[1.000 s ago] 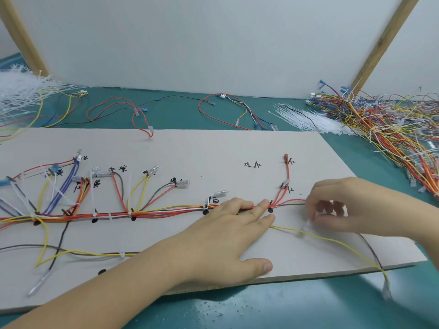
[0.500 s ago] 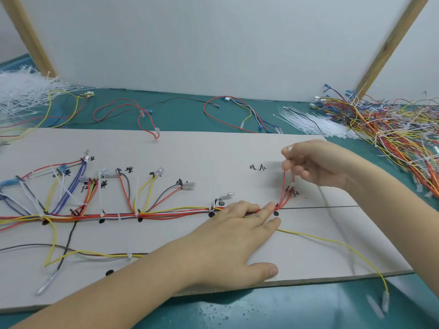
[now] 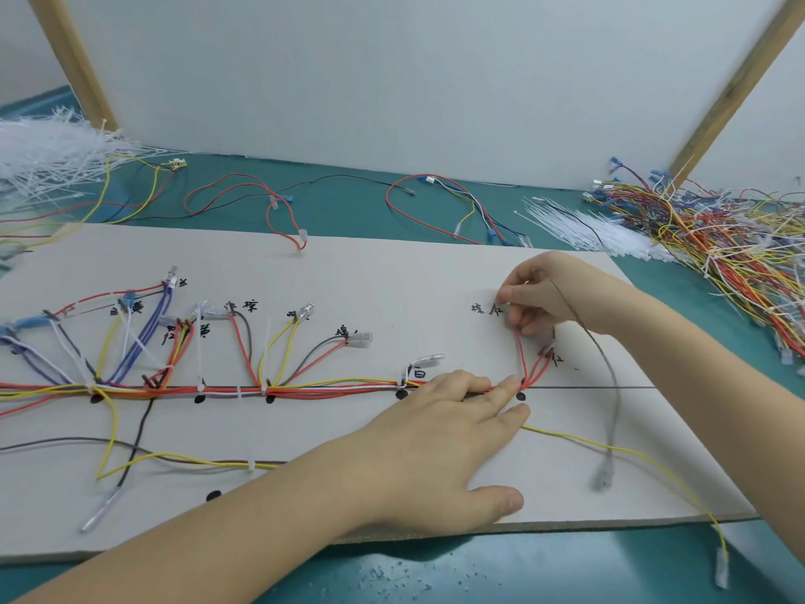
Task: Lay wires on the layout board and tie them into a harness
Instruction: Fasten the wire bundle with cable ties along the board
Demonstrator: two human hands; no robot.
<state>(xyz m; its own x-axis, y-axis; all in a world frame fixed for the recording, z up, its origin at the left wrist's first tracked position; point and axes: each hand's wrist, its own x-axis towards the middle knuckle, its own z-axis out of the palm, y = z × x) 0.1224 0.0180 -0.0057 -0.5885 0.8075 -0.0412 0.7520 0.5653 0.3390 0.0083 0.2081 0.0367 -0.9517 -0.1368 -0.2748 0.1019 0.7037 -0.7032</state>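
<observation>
At the right end of the board [image 3: 392, 272] we press the wire bundle [image 3: 305, 390] flat with our left hand [image 3: 440, 433], fingers straight, while our right hand [image 3: 540, 298] pinches the red branch wires [image 3: 529, 364] and a brown wire [image 3: 610, 377] near the handwritten mark. We judge this as the laying step; next the brown wire needs seating along the branch before tying.

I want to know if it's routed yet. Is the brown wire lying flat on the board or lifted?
Lifted: the brown wire hangs from the right hand, its blurred terminal dangling above the layout board.
</observation>
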